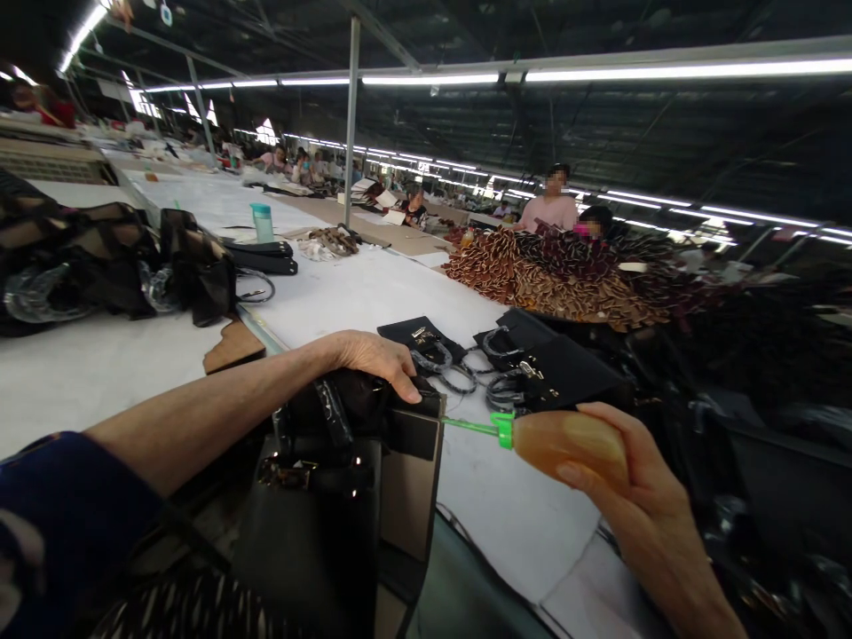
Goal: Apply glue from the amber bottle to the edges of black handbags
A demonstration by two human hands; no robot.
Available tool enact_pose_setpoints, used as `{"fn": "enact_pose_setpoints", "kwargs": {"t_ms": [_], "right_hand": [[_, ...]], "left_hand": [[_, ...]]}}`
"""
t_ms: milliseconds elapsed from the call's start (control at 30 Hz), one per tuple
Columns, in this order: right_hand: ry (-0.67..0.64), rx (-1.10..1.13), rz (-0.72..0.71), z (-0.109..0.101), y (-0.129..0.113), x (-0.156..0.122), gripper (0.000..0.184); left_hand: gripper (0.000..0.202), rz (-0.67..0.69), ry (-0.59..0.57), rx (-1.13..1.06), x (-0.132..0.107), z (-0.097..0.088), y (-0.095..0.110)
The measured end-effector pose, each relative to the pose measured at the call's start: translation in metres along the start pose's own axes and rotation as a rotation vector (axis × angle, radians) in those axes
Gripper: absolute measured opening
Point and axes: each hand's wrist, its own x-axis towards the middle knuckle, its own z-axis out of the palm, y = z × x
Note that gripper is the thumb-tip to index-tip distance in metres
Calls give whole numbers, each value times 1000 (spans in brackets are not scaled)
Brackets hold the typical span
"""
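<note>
My right hand (632, 488) is wrapped round a squeeze bottle (565, 444) of amber liquid with a green cap. The bottle lies sideways, and its thin green nozzle points left, its tip at the edge of a black handbag (312, 524). This bag stands in front of me, with gold-coloured hardware and plastic-wrapped handles; a brown inner panel (407, 501) shows at its right side. My left hand (379, 359) grips the bag's top edge near the nozzle tip, thumb on the near side. Its other fingers are mostly hidden.
Black bag pieces with wrapped handles (559, 368) lie on the white table (346, 297) beyond my hands. Several dark bags (193, 266) stand to the left, near a teal cup (262, 222). A heap of brown pieces (552, 280) rises at the right, with people behind it.
</note>
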Motion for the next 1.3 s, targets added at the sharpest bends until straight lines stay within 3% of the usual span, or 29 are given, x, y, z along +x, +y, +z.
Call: {"fn": "enact_pose_setpoints", "kwargs": {"t_ms": [200, 633, 1300], "right_hand": [[-12, -44, -51, -2, 11, 6, 49], [-22, -7, 11, 6, 5, 2, 49], [-192, -185, -32, -4, 28, -9, 52]], "left_hand": [[29, 10, 2, -44, 1, 0, -4], [29, -82, -12, -23, 2, 1, -4], [33, -52, -17, 64, 4, -1, -8]]}}
